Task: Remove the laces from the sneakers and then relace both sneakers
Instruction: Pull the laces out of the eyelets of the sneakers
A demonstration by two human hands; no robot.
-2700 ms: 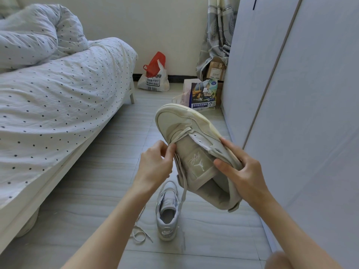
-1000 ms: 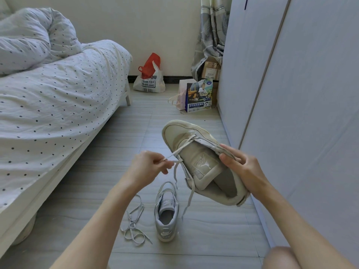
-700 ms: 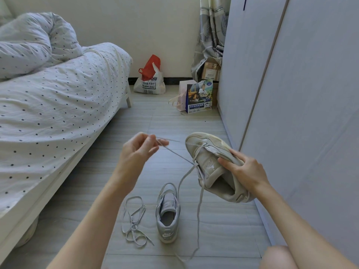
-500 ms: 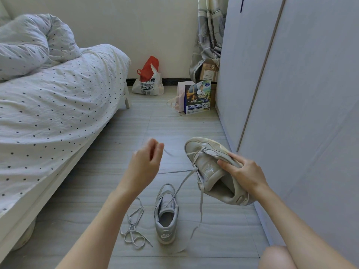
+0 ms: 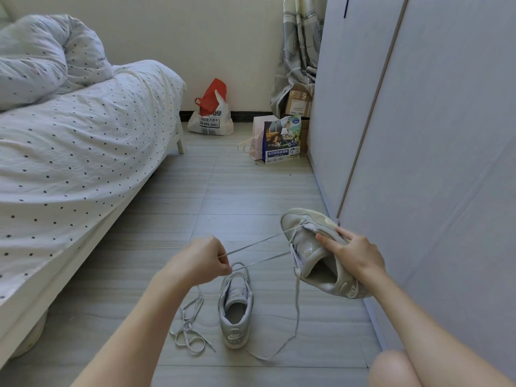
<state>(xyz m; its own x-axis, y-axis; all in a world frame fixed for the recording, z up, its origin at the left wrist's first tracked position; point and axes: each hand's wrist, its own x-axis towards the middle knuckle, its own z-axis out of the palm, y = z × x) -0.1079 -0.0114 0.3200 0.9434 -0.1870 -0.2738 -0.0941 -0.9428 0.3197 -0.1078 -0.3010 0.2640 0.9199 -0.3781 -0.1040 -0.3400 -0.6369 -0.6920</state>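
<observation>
My left hand (image 5: 199,261) is curled into a loose fist, its fingertips (image 5: 224,268) pinching a loop of the lace (image 5: 257,244). Two strands run taut from that pinch, to the right and a little away from me, to the held sneaker (image 5: 315,255). My right hand (image 5: 354,254) grips that shoe across tongue and collar, thumb (image 5: 326,240) pressed flat on the tongue, the other fingers wrapped over the far side. A free tail of the same lace hangs below my right hand and trails onto the floor (image 5: 167,219).

As I judge it, the step is drawing this lace out of the lowest eyelets near the toe. To do it well I would keep the thumb firm on the tongue so the shoe does not twist, pull the loop straight along the line of the strands instead of upward, and feed one side through at a time so the tip does not snag.

Just below my left fingers stands the second sneaker (image 5: 236,308), already bare of lace, heel toward me; its heel tab reads "NIKE". The removed lace (image 5: 190,322) lies in a tangle just left of it. The held shoe shows a swoosh on its heel side and a pale emblem on the tongue that I cannot read.

Far beyond my fingers, a white bag (image 5: 210,118) against the wall shows the digits "999-8082", and a paper bag (image 5: 282,141) carries Chinese print too small for me to read.
</observation>
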